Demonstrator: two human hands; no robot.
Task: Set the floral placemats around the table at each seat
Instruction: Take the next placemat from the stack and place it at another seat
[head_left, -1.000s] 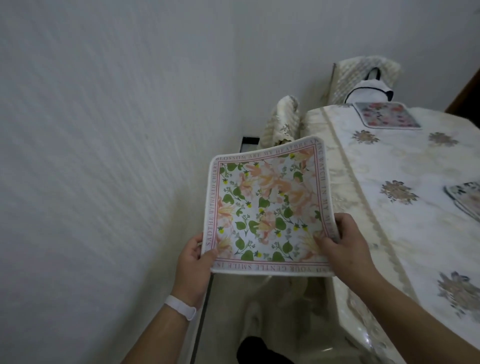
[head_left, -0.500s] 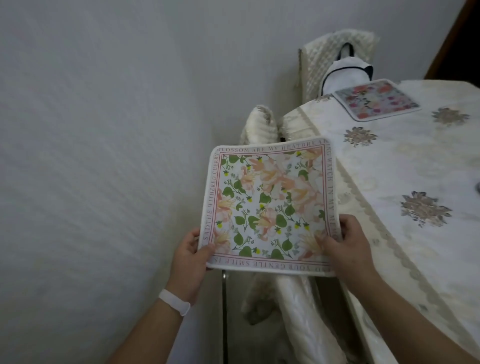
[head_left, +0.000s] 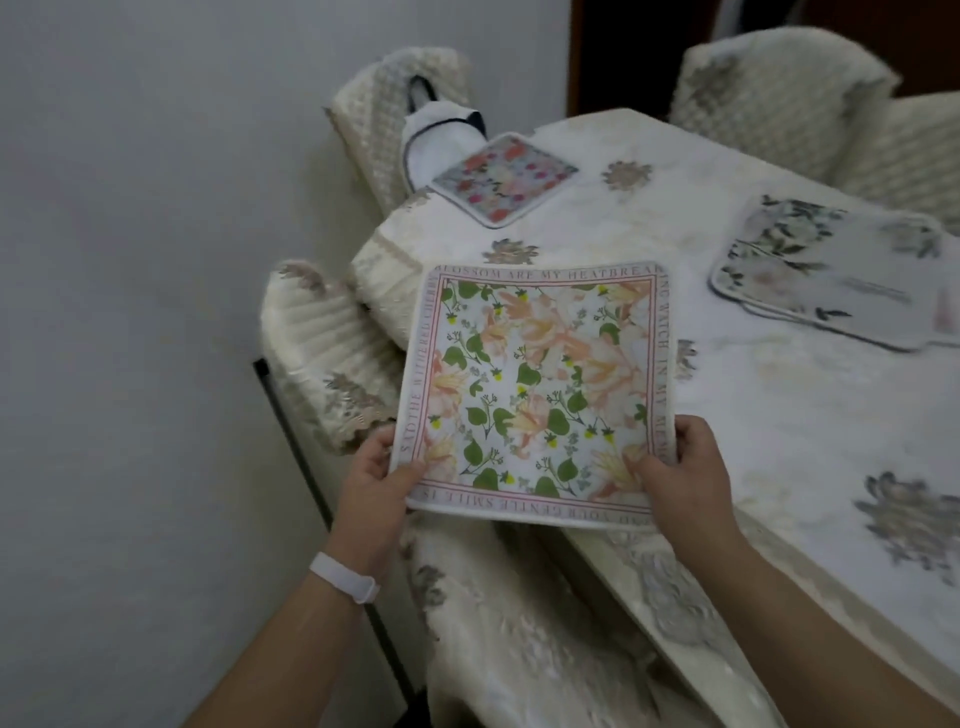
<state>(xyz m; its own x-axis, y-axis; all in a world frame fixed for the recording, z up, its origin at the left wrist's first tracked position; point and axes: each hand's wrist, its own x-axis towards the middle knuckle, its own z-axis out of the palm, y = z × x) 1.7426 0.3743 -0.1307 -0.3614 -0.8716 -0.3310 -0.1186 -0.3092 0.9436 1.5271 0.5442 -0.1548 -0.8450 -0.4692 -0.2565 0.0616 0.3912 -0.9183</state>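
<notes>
A square floral placemat (head_left: 540, 389) with peach flowers, green leaves and a lettered pink border hangs flat over the table's near left edge. My left hand (head_left: 376, 480) pinches its near left corner and my right hand (head_left: 680, 473) pinches its near right corner, thumbs on top. Two other placemats lie on the table (head_left: 779, 415): a pink-flowered placemat (head_left: 504, 176) at the far left end, and a grey-leaved placemat (head_left: 826, 275) at the far right side.
The table wears a cream cloth with grey flower motifs. A covered chair (head_left: 332, 358) stands tucked in to the left, another chair (head_left: 400, 114) with a white bag stands at the far end, and a third chair (head_left: 779, 88) at the back right. A grey wall runs close on the left.
The view has swung right toward the table. Both hands have carried the placemat from beside the wall to over the table's edge. The grey-leaved placemat has come into view.
</notes>
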